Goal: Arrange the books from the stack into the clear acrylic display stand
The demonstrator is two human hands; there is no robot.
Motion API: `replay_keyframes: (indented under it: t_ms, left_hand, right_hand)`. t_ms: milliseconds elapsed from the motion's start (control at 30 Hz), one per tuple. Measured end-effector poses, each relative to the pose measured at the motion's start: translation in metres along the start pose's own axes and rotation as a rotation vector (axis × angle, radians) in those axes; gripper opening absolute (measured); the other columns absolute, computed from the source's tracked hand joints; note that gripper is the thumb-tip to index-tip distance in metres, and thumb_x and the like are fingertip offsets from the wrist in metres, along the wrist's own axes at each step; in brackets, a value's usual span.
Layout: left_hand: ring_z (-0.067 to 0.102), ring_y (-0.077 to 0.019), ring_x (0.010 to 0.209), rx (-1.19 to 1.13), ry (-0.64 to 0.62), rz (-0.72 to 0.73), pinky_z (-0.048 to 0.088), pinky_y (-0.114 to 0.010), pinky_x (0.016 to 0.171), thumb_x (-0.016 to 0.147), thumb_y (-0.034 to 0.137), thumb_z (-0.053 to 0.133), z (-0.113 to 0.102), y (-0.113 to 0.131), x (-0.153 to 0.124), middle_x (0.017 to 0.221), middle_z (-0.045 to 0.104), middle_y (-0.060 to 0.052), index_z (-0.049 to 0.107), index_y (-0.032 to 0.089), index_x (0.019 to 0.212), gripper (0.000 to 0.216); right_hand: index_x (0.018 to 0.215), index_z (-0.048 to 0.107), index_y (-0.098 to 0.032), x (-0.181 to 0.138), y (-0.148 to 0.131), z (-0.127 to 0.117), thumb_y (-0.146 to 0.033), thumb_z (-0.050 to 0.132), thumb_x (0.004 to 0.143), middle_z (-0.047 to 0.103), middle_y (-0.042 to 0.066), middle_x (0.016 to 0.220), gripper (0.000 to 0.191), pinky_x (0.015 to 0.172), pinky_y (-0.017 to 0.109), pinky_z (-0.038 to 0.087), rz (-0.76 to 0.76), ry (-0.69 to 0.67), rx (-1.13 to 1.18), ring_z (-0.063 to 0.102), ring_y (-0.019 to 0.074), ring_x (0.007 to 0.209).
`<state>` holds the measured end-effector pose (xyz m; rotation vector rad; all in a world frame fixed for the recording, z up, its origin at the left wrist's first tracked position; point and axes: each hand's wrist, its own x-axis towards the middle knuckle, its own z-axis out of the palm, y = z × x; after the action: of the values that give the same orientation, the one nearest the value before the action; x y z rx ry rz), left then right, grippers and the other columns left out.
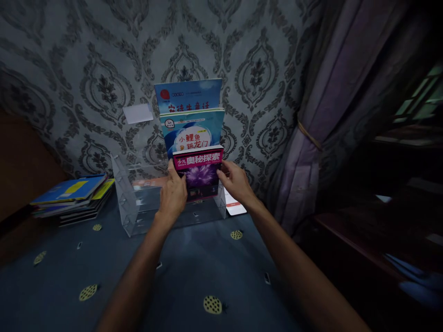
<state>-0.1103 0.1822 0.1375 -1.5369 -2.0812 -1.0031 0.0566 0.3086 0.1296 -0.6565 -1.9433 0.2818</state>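
Note:
Both my hands grip a book with a dark cover, a magenta title band and a purple burst [200,177]. My left hand [173,191] is closed on its left edge, and my right hand [236,181] pinches the right edge. The book stands upright at the front of a clear acrylic rack [126,203], its lower part at the rack's right side. Behind it, a teal book with a white oval [194,127] stands higher. A blue book [188,94] rises at the very back. The lower parts of both are hidden.
Left of the rack lies a stack of books and magazines [74,191]. A white-and-red card or booklet [235,203] lies by the rack's right end. Patterned wallpaper [256,74] is behind; a tied purple curtain [301,166] hangs right. A blue pineapple-print cloth [180,286] covers the table.

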Motion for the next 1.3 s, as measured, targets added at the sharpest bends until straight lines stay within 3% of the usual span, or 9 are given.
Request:
replay_keyframes:
  t_ms: [133, 267, 433, 767, 967, 1067, 1167, 1300]
  left_hand:
    - [0.071, -0.0341, 0.108, -0.052, 0.056, 0.057, 0.057, -0.044, 0.086, 0.100, 0.020, 0.043, 0.000, -0.002, 0.000, 0.127, 0.066, -0.024, -0.005, 0.011, 0.159, 0.077]
    - [0.071, -0.0311, 0.106, -0.048, 0.037, 0.084, 0.057, -0.039, 0.084, 0.099, 0.018, 0.044, -0.004, -0.003, 0.001, 0.135, 0.063, -0.019, -0.011, 0.021, 0.160, 0.083]
    - [0.072, -0.0289, 0.096, -0.010, 0.017, 0.070, 0.056, -0.038, 0.083, 0.098, 0.016, 0.046, -0.007, -0.002, 0.003, 0.123, 0.068, -0.017, -0.012, 0.020, 0.160, 0.086]
    - [0.072, -0.0304, 0.095, 0.070, -0.016, 0.030, 0.057, -0.039, 0.081, 0.097, 0.019, 0.048, -0.010, -0.001, 0.004, 0.124, 0.067, -0.016, -0.008, 0.020, 0.161, 0.085]
    - [0.072, -0.0293, 0.093, 0.057, -0.001, 0.047, 0.057, -0.040, 0.081, 0.097, 0.019, 0.047, -0.009, -0.003, 0.004, 0.119, 0.069, -0.014, -0.007, 0.021, 0.161, 0.084]
    - [0.072, -0.0299, 0.092, 0.046, 0.003, 0.048, 0.058, -0.040, 0.079, 0.097, 0.019, 0.046, -0.008, -0.004, 0.004, 0.117, 0.070, -0.015, -0.007, 0.020, 0.161, 0.083]
    - [0.073, -0.0314, 0.090, 0.028, 0.004, 0.016, 0.058, -0.041, 0.077, 0.099, 0.022, 0.045, -0.005, -0.005, 0.004, 0.110, 0.073, -0.017, -0.007, 0.014, 0.160, 0.080]
    - [0.074, -0.0332, 0.091, 0.025, 0.021, -0.012, 0.058, -0.044, 0.079, 0.099, 0.024, 0.044, -0.001, -0.007, 0.004, 0.108, 0.074, -0.019, 0.009, 0.010, 0.157, 0.069]
  right_hand:
    - [0.119, 0.066, -0.020, 0.000, 0.001, -0.001, -0.027, 0.054, 0.085, 0.070, 0.009, 0.093, 0.036, 0.077, 0.042, 0.054, 0.000, -0.011, 0.005, 0.066, 0.0266, 0.083]
    - [0.121, 0.066, -0.021, 0.000, 0.001, -0.001, -0.027, 0.054, 0.085, 0.070, 0.008, 0.092, 0.038, 0.077, 0.042, 0.054, -0.009, -0.005, -0.001, 0.065, 0.0258, 0.080]
    - [0.119, 0.066, -0.019, 0.000, -0.002, -0.001, -0.026, 0.053, 0.085, 0.070, 0.009, 0.092, 0.037, 0.077, 0.042, 0.054, -0.007, -0.008, -0.038, 0.064, 0.0257, 0.078]
    - [0.126, 0.062, -0.019, -0.002, -0.004, -0.001, -0.024, 0.051, 0.087, 0.071, 0.010, 0.097, 0.041, 0.080, 0.045, 0.055, -0.024, -0.008, -0.030, 0.066, 0.0271, 0.084]
    - [0.151, 0.038, -0.016, -0.006, -0.019, -0.001, -0.023, 0.046, 0.091, 0.062, 0.018, 0.128, 0.060, 0.089, 0.049, 0.056, -0.039, 0.093, 0.000, 0.064, 0.0294, 0.107]
    - [0.155, 0.032, -0.020, -0.007, -0.032, -0.005, -0.021, 0.042, 0.094, 0.057, 0.016, 0.136, 0.063, 0.094, 0.050, 0.055, -0.092, 0.117, -0.024, 0.060, 0.0287, 0.116]
    - [0.154, 0.037, -0.026, -0.007, -0.036, -0.007, -0.019, 0.040, 0.095, 0.058, 0.013, 0.130, 0.059, 0.096, 0.049, 0.054, -0.123, 0.080, -0.045, 0.059, 0.0278, 0.116]
    - [0.147, 0.049, -0.023, -0.007, -0.028, -0.004, -0.020, 0.044, 0.095, 0.060, 0.014, 0.121, 0.052, 0.094, 0.049, 0.054, -0.114, 0.038, -0.064, 0.061, 0.0292, 0.112]
